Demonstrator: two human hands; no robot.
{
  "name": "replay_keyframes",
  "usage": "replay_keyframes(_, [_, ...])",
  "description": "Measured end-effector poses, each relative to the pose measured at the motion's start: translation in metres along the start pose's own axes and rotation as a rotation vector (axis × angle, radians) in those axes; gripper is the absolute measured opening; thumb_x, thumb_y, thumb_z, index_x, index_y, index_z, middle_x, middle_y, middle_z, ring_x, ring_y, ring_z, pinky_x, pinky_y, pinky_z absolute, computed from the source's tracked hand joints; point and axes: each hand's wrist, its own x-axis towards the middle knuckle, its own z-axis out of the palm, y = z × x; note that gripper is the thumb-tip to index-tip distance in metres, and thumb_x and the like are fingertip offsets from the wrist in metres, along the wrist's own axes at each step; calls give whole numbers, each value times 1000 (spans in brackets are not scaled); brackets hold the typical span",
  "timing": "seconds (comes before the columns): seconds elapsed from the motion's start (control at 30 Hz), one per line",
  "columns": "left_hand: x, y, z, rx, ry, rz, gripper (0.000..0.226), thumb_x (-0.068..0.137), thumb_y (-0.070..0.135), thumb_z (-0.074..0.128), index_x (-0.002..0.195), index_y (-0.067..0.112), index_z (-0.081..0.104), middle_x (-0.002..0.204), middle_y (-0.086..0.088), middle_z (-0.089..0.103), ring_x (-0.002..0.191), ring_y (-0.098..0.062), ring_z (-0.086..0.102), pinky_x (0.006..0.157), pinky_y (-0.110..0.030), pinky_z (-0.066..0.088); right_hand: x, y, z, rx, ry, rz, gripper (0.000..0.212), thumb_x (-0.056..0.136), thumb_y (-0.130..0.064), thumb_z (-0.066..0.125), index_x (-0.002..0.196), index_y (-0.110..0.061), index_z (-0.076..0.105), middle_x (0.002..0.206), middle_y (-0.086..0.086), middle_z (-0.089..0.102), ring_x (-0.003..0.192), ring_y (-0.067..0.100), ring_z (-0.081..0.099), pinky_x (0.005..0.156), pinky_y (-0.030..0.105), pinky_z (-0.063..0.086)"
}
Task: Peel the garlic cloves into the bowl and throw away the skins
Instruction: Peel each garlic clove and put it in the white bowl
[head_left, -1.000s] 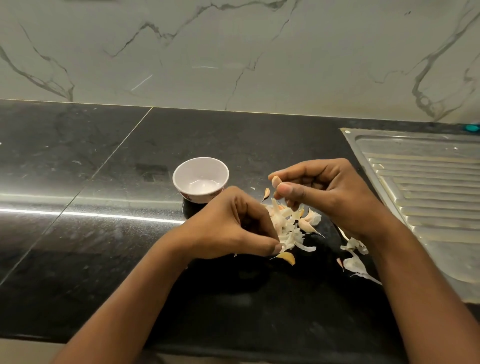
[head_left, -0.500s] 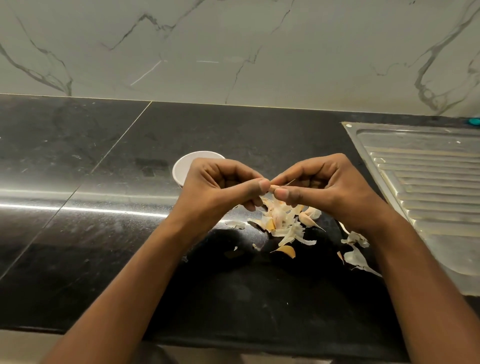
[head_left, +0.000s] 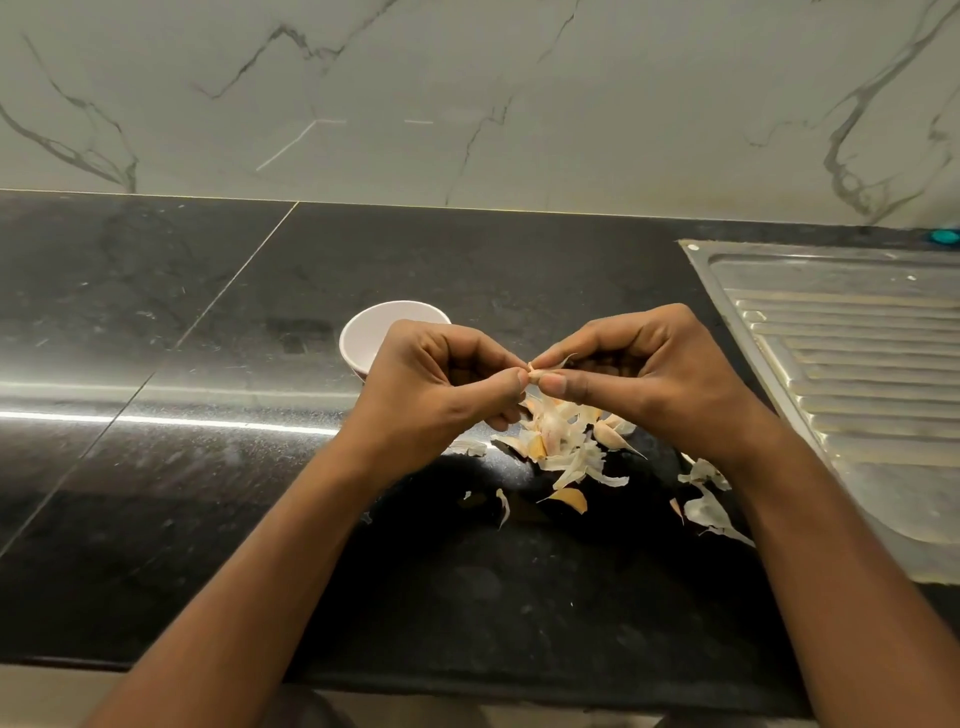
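Looking from the left, I see a black counter (head_left: 156, 322) with a bright line of light running across it. A small white bowl (head_left: 363, 338) stands near the middle of the counter, closer to the back edge than the front. The left hand (head_left: 441, 384) is in front of the bowl and hides its right side. That hand's fingers are curled in, and its thumb and first finger pinch the left end of a garlic clove (head_left: 534, 371). The clove is up in the air between both hands, not in the bowl. The right hand (head_left: 649, 374) has curled fingers too, and its thumb and first finger pinch the other end of the same clove. A thin curl of skin (head_left: 569, 357) sticks up by the right fingertips. Under the hands, a pile of skins and cloves (head_left: 561, 436) lies on the counter. One loose yellow clove (head_left: 571, 500) lies just in front of the pile, toward the front edge. More white skins (head_left: 706, 512) lie by the right wrist. A metal draining board (head_left: 857, 364) sits at the right end of the counter. A small teal thing (head_left: 943, 237) shows at the back right corner; I cannot tell what it is.
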Motion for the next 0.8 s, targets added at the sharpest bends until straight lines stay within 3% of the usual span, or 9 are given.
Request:
replay_keyframes(0.23, [0, -1, 8, 139, 55, 20, 9, 92, 0, 75, 84, 5, 77, 63, 5, 71, 52, -10, 65, 52, -18, 50, 1, 1, 4, -32, 26, -38, 20, 87, -15, 86, 105, -9, 83, 93, 1, 83, 88, 21, 81, 78, 30, 66])
replay_keyframes(0.43, [2, -1, 7, -122, 70, -71, 15, 95, -5, 69, 85, 5, 75, 62, -7, 66, 52, -16, 60, 50, -23, 48, 1, -3, 5, 106, 93, -50, 21, 87, -5, 83, 108, -2, 81, 91, 9, 83, 81, 25, 80, 74, 28, 64])
replay_keyframes(0.6, [1, -1, 7, -134, 24, -76, 9, 88, 5, 70, 82, 9, 75, 60, -7, 65, 51, -18, 60, 49, -25, 48, 2, -5, 8, 235, 122, -29, 18, 87, -12, 80, 105, -7, 80, 91, 10, 82, 79, 25, 78, 75, 30, 64])
replay_keyframes(0.8, [-2, 0, 3, -157, -75, -74, 11, 90, -5, 74, 82, 2, 73, 64, -2, 70, 52, -17, 63, 50, -24, 50, 3, -3, 0, 337, 127, 21, 17, 90, -17, 74, 104, -9, 79, 87, 7, 78, 77, 16, 72, 74, 25, 60])
